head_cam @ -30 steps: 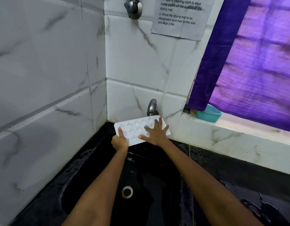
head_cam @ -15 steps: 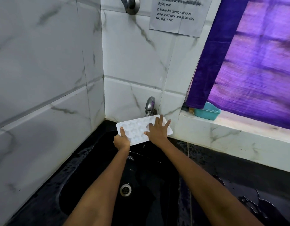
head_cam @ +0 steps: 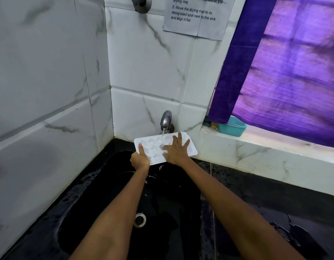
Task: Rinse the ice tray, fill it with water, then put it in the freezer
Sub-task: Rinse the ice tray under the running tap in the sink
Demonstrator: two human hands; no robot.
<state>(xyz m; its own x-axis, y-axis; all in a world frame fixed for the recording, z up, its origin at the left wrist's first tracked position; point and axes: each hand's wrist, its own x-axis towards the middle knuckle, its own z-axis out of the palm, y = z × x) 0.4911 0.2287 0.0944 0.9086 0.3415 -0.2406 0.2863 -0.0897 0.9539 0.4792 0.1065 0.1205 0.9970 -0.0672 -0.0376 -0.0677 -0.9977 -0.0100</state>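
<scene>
A white ice tray is held over the back of the black sink, just under the metal tap. A thin stream of water runs from the tap onto the tray's far edge. My left hand grips the tray's near left corner, thumb on top. My right hand lies flat on the tray's right half with fingers spread across the cups.
White marble-look tiles close the corner on the left and behind. A teal plastic tub sits on the window ledge under a purple curtain. A paper notice hangs on the wall. The drain lies below; the wet black counter extends right.
My right hand has slid a little across the tray, fingers spreading wider. The view has tilted down slightly. The left hand keeps its grip.
</scene>
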